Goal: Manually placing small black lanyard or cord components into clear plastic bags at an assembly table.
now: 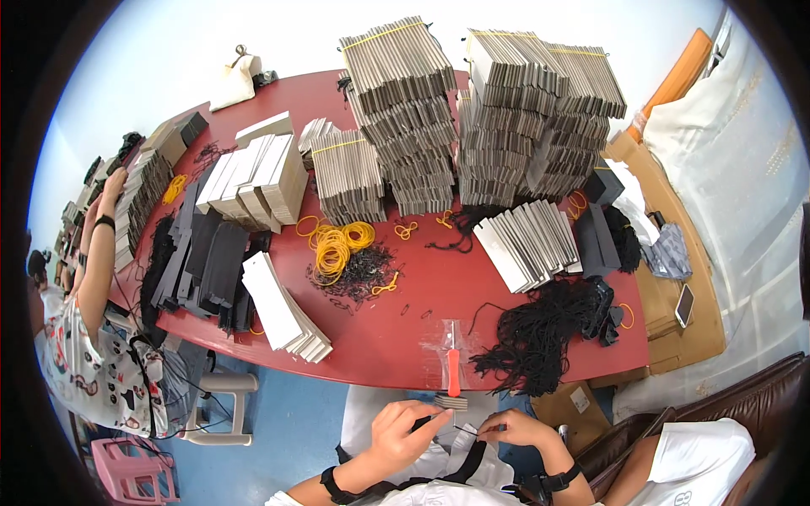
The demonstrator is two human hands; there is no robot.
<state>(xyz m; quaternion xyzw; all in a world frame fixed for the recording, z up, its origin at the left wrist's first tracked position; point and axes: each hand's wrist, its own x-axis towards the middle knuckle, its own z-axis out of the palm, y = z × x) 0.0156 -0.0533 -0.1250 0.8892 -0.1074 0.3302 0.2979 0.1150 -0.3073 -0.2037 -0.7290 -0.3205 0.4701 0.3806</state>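
The left hand (403,438) pinches a small dark piece (422,423) between its fingers; the right hand (512,428) grips a thin dark cord (465,432) just beside it. A small grey card stack (451,403) sits just beyond the left fingertips; whether it is held, I cannot tell. Past it, an orange-handled tool (454,371) lies at the edge of the red worktop (380,337). To the right, a cardboard box (557,415) bears a pale label (580,399), too small to read, and a neighbour's white sleeve (704,462) carries dark printed characters.

Thin dark cord-like piece (466,431), slanted, pinched in right hand (516,428); small black piece (421,422), material unclear, held in left hand (403,437), nearby.
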